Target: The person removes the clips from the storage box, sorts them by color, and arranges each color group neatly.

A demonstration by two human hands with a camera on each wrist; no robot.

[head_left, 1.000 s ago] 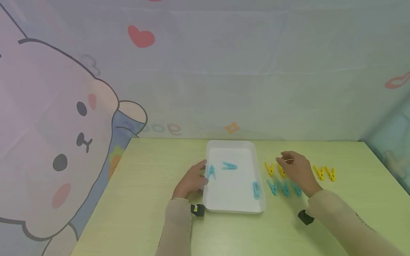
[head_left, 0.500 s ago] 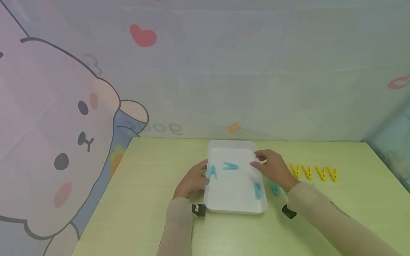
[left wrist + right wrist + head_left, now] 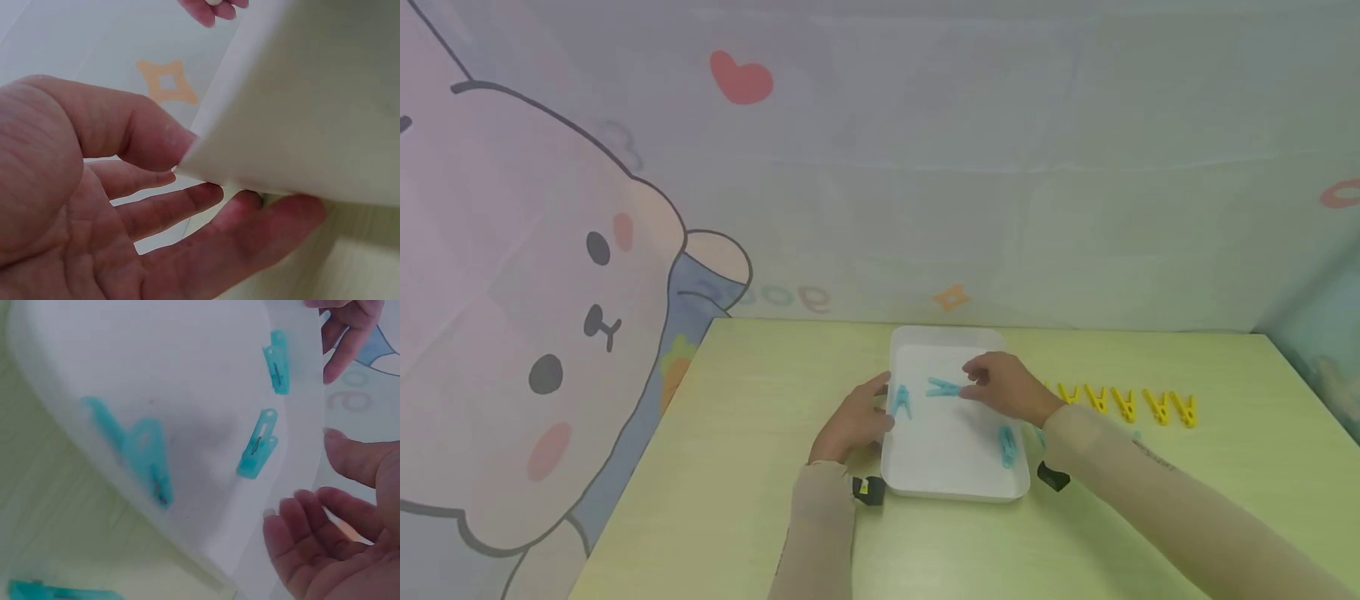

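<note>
A white tray (image 3: 951,479) stands on the table with three light-blue clothespins in it. My left hand (image 3: 852,425) is at the tray's left wall, its thumb and loosely extended fingers touching the edge. One blue clothespin (image 3: 902,402) lies just inside that wall. Over the tray's upper right part is my right hand (image 3: 1009,387), thumb tip beside the middle blue clothespin (image 3: 943,387). In the right wrist view its thumb and fingers are spread apart, with nothing between them, near that clothespin (image 3: 257,445). The third blue clothespin (image 3: 1007,447) leans by the right wall.
Right of the tray, several yellow clothespins (image 3: 1124,406) lie in a row on the pale green table (image 3: 925,550). More blue ones below are mostly hidden by the right sleeve (image 3: 1120,458). A printed curtain (image 3: 1000,167) hangs behind the table's far edge.
My right hand has moved left, from above the yellow clothespins, across the tray's right wall to the middle blue clothespin. My left hand has stayed at the tray's left side.
</note>
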